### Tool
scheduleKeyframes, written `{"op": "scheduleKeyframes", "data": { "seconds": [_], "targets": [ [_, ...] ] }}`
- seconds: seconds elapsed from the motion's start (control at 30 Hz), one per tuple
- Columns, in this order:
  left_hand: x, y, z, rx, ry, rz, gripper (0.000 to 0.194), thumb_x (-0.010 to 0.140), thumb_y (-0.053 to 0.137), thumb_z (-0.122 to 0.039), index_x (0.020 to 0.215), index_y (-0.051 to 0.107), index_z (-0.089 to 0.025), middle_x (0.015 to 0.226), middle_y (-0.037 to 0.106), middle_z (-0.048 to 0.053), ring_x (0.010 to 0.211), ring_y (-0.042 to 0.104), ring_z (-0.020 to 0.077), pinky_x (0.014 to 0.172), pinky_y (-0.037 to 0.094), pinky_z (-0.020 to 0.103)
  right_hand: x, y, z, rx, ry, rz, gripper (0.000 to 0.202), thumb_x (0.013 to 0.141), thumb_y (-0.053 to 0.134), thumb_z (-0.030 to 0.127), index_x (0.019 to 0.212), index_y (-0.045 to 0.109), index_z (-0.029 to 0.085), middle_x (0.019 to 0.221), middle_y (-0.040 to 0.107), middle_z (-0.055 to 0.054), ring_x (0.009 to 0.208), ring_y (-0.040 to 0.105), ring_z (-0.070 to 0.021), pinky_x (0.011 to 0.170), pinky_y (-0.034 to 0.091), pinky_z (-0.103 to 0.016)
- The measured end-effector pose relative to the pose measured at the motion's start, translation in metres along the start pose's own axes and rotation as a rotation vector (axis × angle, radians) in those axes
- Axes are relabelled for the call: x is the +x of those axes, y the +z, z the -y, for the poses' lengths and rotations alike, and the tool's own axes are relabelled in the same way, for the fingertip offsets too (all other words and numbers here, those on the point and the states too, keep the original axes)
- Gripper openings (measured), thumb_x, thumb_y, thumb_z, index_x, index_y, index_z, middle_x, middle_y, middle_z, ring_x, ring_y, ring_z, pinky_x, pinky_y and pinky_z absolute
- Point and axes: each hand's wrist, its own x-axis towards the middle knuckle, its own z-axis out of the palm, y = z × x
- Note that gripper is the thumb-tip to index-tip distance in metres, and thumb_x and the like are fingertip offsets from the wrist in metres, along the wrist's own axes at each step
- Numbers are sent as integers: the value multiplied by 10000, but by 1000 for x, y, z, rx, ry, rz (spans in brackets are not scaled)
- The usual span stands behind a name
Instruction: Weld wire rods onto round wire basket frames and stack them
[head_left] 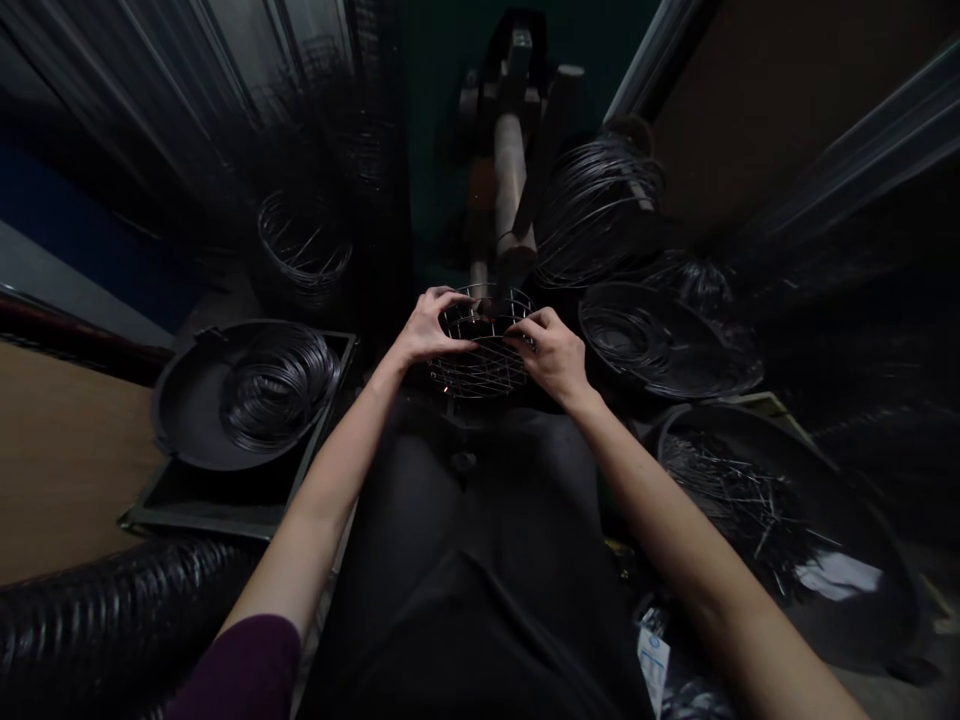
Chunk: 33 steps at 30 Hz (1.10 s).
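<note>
A round wire basket (484,375) with a grid base is held tilted in front of my knees, under the tip of a machine. My left hand (433,328) grips its left side, thumb and fingers curved around the wire. My right hand (553,352) pinches near the right part of the rim, its fingertips bent inward; whether a small wire piece is between them is too dark to tell. The machine's electrode arm (514,185) reaches down to the basket's far side, its lower tip inside the ring. A tiny bright spark shows at the basket's lower left.
On the left, a black pan (187,410) holds wire rings (281,385). To the right stand a pan of wire rings (626,335) and a wider pan (840,510) with short wires (739,490). A wire bundle (600,205) hangs beside the machine. A ribbed duct (120,610) lies lower left.
</note>
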Motion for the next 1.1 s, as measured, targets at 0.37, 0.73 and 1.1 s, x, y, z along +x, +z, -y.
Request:
{"op": "scheduleKeyframes", "data": {
  "seconds": [0.37,0.73,1.1],
  "targets": [
    [16,-8,23,14,11,-1,938,551,870,-542,1357,508,-224,1458,380,151,1395,360,348,1175,296,537,13,-8,-8,182,166,-125,319,949,455,387,949,714,200,938,602,-86,841,587,-194,764,478,-321],
    [-41,22,70,-415,-249,-161,1332,446,770,-801,1453,81,-269,1430,392,228,1387,421,322,1074,421,501,-166,-13,-58,391,214,419,338,911,430,489,766,628,257,747,691,-42,697,676,-224,669,565,-377],
    [-59,-23,-10,65,138,-104,821,582,850,-486,1256,465,-218,1293,508,122,1257,481,289,1096,407,450,-44,-53,30,823,393,532,424,736,718,504,976,725,154,636,607,10,472,449,-83,466,381,-237]
  ]
}}
